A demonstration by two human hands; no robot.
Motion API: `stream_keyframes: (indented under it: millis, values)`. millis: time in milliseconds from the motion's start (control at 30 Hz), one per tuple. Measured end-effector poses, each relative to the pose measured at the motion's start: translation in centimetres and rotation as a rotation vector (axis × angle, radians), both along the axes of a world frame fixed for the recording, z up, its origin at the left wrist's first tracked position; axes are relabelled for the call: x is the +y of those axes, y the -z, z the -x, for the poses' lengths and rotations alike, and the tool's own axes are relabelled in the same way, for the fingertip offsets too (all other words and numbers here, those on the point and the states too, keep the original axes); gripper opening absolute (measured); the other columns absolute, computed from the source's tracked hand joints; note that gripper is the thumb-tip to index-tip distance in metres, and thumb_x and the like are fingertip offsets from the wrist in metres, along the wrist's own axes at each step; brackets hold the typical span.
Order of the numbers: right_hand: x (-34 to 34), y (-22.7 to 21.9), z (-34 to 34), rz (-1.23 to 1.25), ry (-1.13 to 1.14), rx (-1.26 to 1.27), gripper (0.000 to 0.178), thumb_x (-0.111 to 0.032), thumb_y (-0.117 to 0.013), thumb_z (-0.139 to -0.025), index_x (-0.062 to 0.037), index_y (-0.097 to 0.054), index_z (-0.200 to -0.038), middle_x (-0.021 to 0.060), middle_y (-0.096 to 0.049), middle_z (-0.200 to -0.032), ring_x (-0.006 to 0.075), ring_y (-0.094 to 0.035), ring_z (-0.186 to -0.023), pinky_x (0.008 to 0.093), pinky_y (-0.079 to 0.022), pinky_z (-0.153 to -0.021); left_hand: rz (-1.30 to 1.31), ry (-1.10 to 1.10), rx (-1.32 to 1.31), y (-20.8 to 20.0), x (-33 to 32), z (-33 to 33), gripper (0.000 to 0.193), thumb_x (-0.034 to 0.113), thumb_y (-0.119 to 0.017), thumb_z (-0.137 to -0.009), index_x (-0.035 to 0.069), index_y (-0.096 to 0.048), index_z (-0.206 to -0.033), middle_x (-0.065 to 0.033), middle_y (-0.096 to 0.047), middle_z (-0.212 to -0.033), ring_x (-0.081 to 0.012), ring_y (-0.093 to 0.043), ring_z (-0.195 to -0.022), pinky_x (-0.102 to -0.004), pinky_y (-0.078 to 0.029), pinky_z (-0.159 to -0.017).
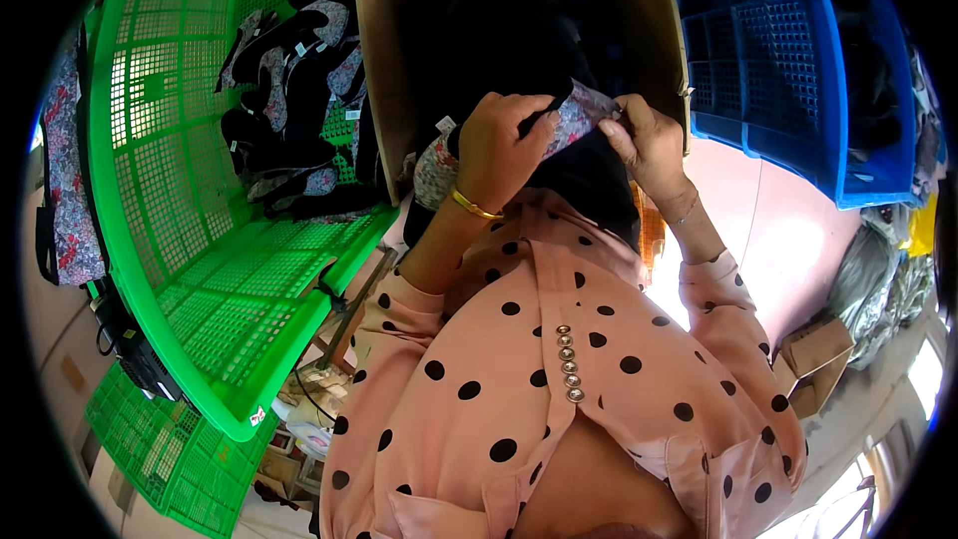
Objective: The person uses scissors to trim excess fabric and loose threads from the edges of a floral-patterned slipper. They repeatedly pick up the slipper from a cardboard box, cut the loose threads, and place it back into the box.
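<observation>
A floral fabric piece (pixel 577 122) in grey, red and blue, with dark edging, is stretched between my two hands above my lap. My left hand (pixel 502 147) is closed around its near left end, thumb against the cloth. At the far right end, my right hand (pixel 647 148) pinches the fabric between thumb and fingers. More patterned fabric (pixel 435 172), with a small white tag, shows beside my left wrist; whether it joins the held piece I cannot tell. Dark material (pixel 499 30) fills much of the space beyond my hands.
On the left stands a big green plastic crate (pixel 180 269) containing several black-and-floral pieces (pixel 289 90). A cardboard panel (pixel 377 60) separates it from my lap. Blue crates (pixel 768 60) stand on the right, with a small cardboard box (pixel 816 359) and clear plastic bags (pixel 873 284) nearby.
</observation>
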State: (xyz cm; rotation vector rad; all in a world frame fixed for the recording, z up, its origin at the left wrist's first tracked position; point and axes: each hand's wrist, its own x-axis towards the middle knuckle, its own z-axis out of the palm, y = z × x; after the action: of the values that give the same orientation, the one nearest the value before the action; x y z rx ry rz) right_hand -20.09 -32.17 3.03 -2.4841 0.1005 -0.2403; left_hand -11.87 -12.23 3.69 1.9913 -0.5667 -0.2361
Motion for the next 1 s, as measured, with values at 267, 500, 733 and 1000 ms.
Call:
stream_keyframes:
  millis: [267, 500, 733, 1000]
  values:
    - [0.6, -2.2, 0.0, 0.178, -0.166, -0.021, 0.037, -0.042, -0.068, -0.086, -0.0059, -0.060, -0.088, 0.0087, -0.059, -0.064, 0.0222, -0.060, -0.053, 0.0300, -0.047, -0.049, 0.282, 0.065, 0.603, -1.9, 1.2, 0.4, 0.025, 0.010, -0.068, -0.088, -0.006, -0.069, -0.107, -0.0125, -0.073, -0.093, -0.0097, -0.064, -0.078, -0.0216, -0.051, -0.071]
    - [0.6, -4.0, -0.1, 0.190, -0.227, 0.054, 0.033, -0.037, -0.068, -0.086, -0.0074, -0.055, -0.079, 0.0105, -0.057, -0.062, 0.0258, -0.059, -0.054, 0.0338, -0.046, -0.050, 0.382, 0.028, 0.767, -1.7, 1.5, 1.4, 0.025, 0.007, -0.068, -0.087, -0.007, -0.069, -0.107, -0.0112, -0.073, -0.094, -0.0085, -0.064, -0.079, -0.0209, -0.052, -0.072]
    - [1.2, -3.8, 1.5, -0.377, -0.151, 0.214, 0.034, -0.031, -0.056, -0.099, -0.0063, -0.056, -0.075, 0.0071, -0.051, -0.065, 0.0153, -0.050, -0.058, 0.0301, -0.039, -0.052, 0.297, 0.057, 0.405, -2.5, 3.2, 4.3, 0.024, 0.010, -0.069, -0.084, -0.002, -0.070, -0.104, -0.0150, -0.071, -0.094, -0.0138, -0.067, -0.083, -0.0257, -0.053, -0.073]
    - [1.5, -7.9, 1.5, -0.640, -0.147, 0.222, 0.041, -0.045, -0.065, -0.089, -0.0060, -0.051, -0.090, 0.0098, -0.066, -0.096, 0.0048, -0.035, -0.058, 0.0197, -0.029, -0.052, 0.450, 0.180, 0.171, -5.4, 3.8, 7.9, 0.022, 0.018, -0.071, -0.076, 0.005, -0.072, -0.093, -0.0117, -0.070, -0.086, -0.0275, -0.066, -0.078, -0.0365, -0.052, -0.068]
